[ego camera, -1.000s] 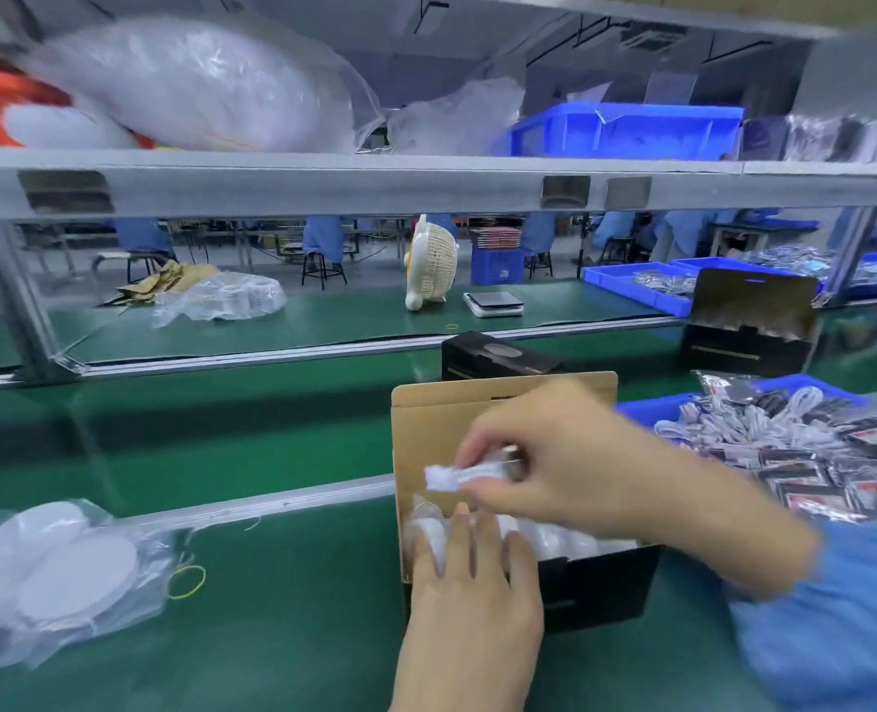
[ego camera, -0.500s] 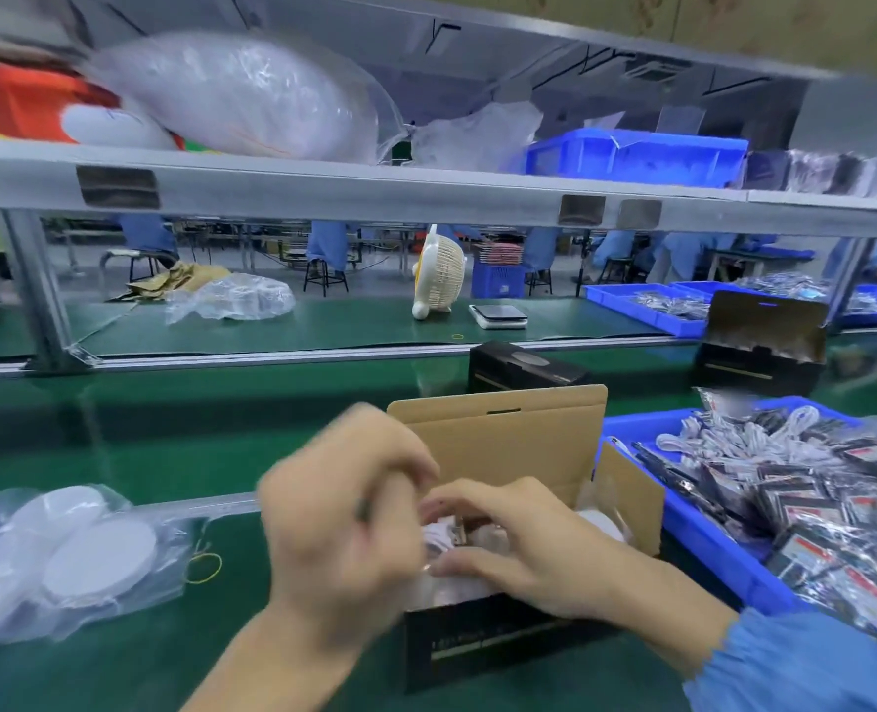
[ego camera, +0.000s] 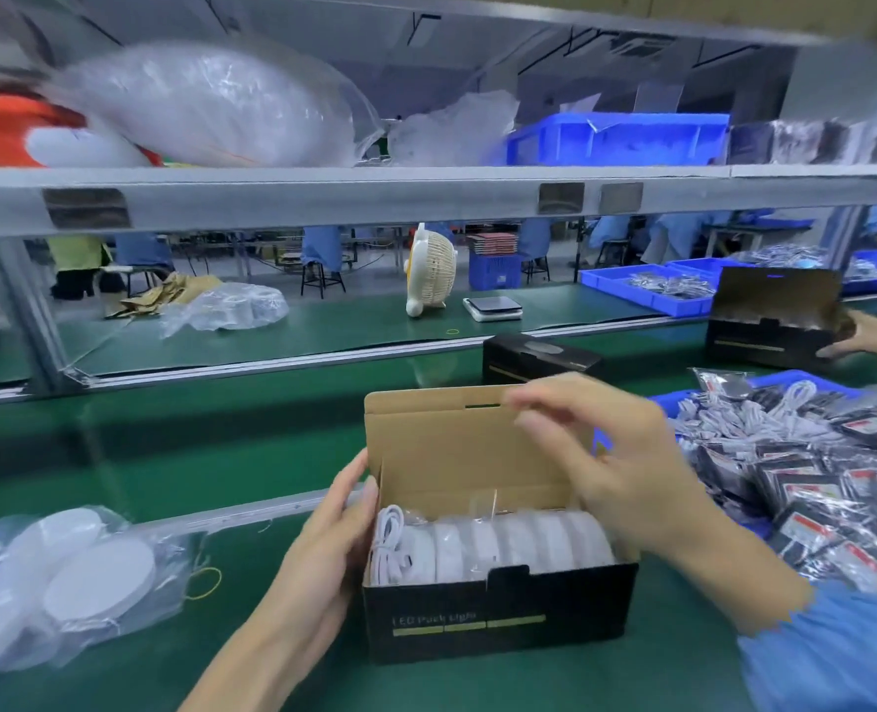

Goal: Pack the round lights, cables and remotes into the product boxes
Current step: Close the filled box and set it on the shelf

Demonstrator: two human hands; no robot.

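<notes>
A black product box (ego camera: 498,614) with a brown cardboard lid (ego camera: 441,444) stands open on the green table. Inside it, several round white lights (ego camera: 524,547) stand on edge in a row, with a coiled white cable (ego camera: 390,542) at the left end. My left hand (ego camera: 333,547) holds the box's left side, its thumb on the side flap. My right hand (ego camera: 595,454) hovers above the box's right half with fingers loosely spread, holding nothing.
Bagged round lights (ego camera: 66,583) and a yellow rubber band (ego camera: 205,583) lie at left. A blue bin (ego camera: 683,398) of bagged cables and remotes (ego camera: 811,480) sits at right. A closed black box (ego camera: 539,357) stands behind. Another person's hand (ego camera: 868,336) holds an open box (ego camera: 770,321).
Both hands have come out of the box; the cable now lies inside at its left end. My left hand has gone to the box's side and my right hand has lifted above it.
</notes>
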